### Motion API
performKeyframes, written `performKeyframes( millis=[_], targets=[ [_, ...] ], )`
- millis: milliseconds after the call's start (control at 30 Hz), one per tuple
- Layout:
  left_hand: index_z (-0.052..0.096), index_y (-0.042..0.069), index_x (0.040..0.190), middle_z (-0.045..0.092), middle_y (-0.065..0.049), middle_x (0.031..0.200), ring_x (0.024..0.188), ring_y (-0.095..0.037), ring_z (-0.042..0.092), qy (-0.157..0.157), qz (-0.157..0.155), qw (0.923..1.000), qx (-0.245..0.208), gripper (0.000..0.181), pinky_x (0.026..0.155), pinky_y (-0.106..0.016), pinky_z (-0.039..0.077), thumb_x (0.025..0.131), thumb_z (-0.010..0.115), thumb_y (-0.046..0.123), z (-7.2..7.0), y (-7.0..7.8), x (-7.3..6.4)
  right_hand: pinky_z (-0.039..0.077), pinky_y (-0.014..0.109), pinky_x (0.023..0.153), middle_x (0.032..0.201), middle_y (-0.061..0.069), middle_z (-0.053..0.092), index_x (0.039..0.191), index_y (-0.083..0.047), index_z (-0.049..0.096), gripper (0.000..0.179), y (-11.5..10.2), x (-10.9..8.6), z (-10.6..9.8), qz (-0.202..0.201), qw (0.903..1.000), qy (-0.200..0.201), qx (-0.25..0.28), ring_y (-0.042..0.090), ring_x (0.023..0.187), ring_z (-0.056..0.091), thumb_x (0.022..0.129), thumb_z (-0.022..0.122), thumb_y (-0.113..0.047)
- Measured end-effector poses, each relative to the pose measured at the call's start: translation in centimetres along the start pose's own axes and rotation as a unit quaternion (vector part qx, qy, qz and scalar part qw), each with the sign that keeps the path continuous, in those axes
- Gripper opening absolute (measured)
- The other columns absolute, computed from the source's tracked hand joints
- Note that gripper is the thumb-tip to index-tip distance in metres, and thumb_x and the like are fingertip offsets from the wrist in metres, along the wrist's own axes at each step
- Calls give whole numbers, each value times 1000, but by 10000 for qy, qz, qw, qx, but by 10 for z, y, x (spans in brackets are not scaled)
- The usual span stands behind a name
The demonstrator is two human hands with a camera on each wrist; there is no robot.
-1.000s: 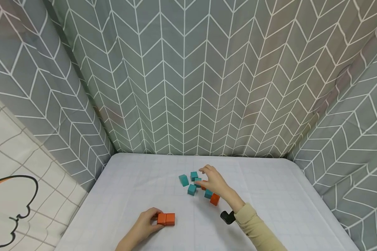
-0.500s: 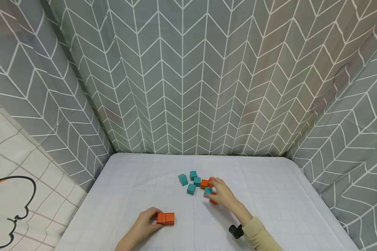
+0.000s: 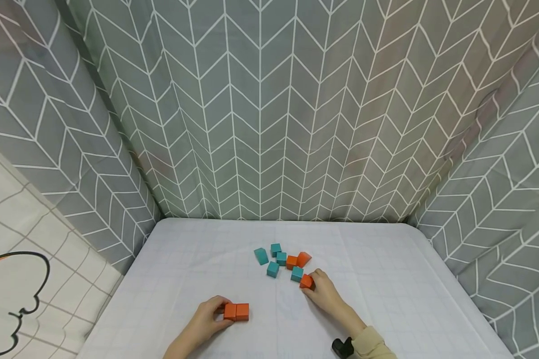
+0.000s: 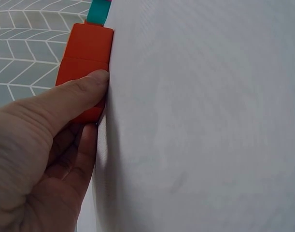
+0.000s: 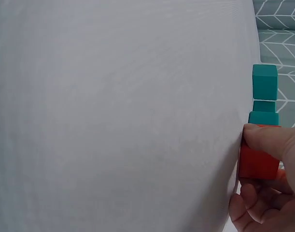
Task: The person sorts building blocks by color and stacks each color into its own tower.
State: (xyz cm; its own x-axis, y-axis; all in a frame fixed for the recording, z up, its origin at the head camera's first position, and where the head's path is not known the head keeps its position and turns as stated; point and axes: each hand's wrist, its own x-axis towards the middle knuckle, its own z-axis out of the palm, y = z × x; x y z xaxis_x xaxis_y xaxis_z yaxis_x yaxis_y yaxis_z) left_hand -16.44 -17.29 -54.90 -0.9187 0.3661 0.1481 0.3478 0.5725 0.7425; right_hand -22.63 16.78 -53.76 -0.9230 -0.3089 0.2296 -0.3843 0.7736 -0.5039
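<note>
Two orange blocks sit side by side on the white table near the front. My left hand [image 3: 208, 319] grips the left block [image 3: 230, 312] between thumb and fingers; the right block [image 3: 242, 311] adjoins it. Farther back and to the right, my right hand [image 3: 327, 295] pinches another orange block [image 3: 306, 281], its thumb along one side in the right wrist view. A teal block [image 3: 297, 273] stands right by that block's far left corner. Behind it are an orange cube [image 3: 291, 262] and an orange piece with a sloped face [image 3: 303, 259].
Several more teal blocks lie at the group's left, among them a cube [image 3: 273, 269] and a tilted-looking piece [image 3: 261, 256]. A black device [image 3: 343, 347] is on the right wrist by the sleeve. Patterned curtains [image 3: 260, 124] stand behind the white table [image 3: 197, 259].
My right hand has moved from above the back of the group toward the front right and now pinches the front orange block. The left hand keeps its grip in place.
</note>
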Motion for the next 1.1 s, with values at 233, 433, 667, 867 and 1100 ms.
performKeyframes(
  millis=[233, 433, 667, 867, 1100],
  targets=[
    [58, 12, 96, 59, 4, 94, 85, -8, 58, 15, -4, 10000, 48, 31, 74, -23, 49, 71, 73, 24, 1, -1, 0, 39, 21, 58, 79, 1, 48, 89, 4, 59, 30, 0, -1, -1, -19, 10000, -11, 36, 10, 69, 41, 73, 72, -18],
    [58, 13, 96, 59, 5, 94, 85, -8, 57, 13, -9, 10000, 89, 31, 74, -24, 49, 72, 73, 25, 1, -1, 0, 38, 20, 56, 79, 0, 47, 88, 2, 58, 27, 0, -1, 0, -36, 9999, 29, 118, 11, 68, 40, 72, 73, -15],
    [58, 12, 96, 59, 4, 94, 85, -8, 56, -4, -4, 10000, 59, 31, 74, -23, 49, 71, 73, 22, -1, -2, 0, 37, 21, 57, 79, -1, 46, 89, 1, 59, 26, 0, 0, 1, -124, 9999, 62, 1, 10, 68, 39, 73, 71, -16],
    [58, 12, 96, 59, 4, 94, 85, -7, 56, 34, 55, 9999, 87, 30, 73, -24, 49, 72, 73, 22, -2, -1, 0, 38, 20, 56, 79, 0, 47, 90, 2, 58, 28, 1, 3, -3, 79, 9999, -10, 142, 11, 67, 40, 74, 71, -18],
    [58, 13, 96, 59, 5, 94, 84, -6, 56, 48, 81, 9999, 108, 30, 74, -25, 49, 72, 73, 21, -1, 0, -2, 45, 26, 63, 81, 2, 50, 91, 3, 60, 28, 3, 18, -20, 264, 9990, 340, 95, 14, 72, 48, 74, 71, -16]
  ],
)
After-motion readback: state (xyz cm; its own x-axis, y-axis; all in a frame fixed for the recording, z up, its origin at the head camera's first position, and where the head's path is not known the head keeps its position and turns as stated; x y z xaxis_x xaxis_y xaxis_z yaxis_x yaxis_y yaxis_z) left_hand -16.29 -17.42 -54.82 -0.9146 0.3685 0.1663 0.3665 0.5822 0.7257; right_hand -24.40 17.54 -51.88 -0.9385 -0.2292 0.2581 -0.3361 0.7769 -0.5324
